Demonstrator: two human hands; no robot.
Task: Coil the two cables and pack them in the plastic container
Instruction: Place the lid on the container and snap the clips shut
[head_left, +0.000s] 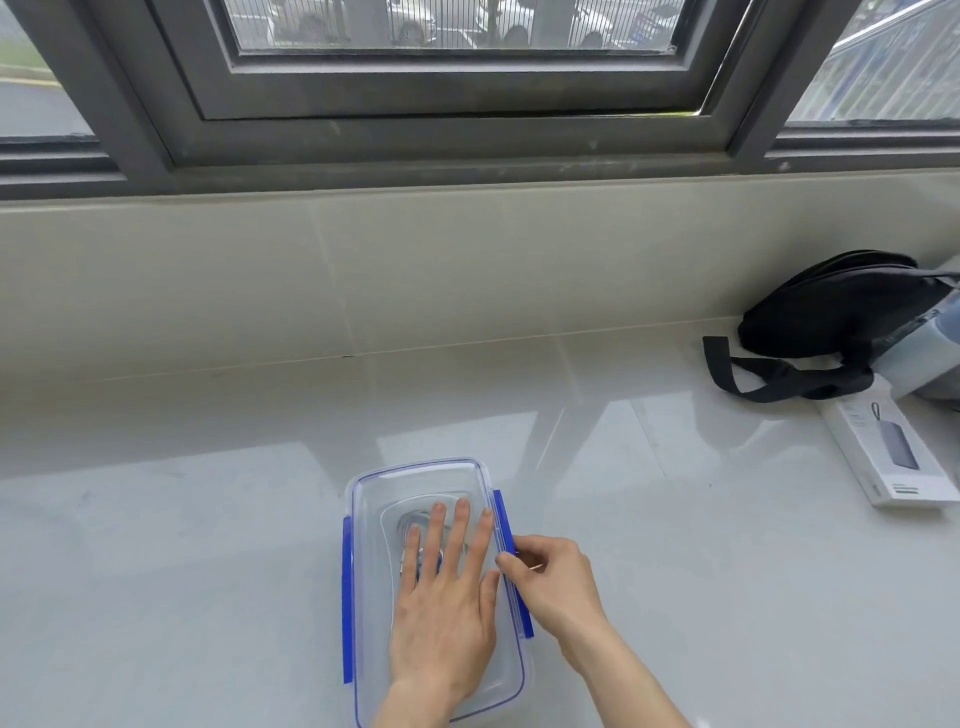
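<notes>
Now left grip (441, 597) lies flat on container lid (415, 483); right grip (550, 577) pinches its clip (506, 525).

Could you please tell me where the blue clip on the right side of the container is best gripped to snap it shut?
Probably at its outer edge, coming in from the right. The right clip is a long flap along the container's side wall, and the right hand already pinches it there while the left hand presses flat on the lid.
</notes>
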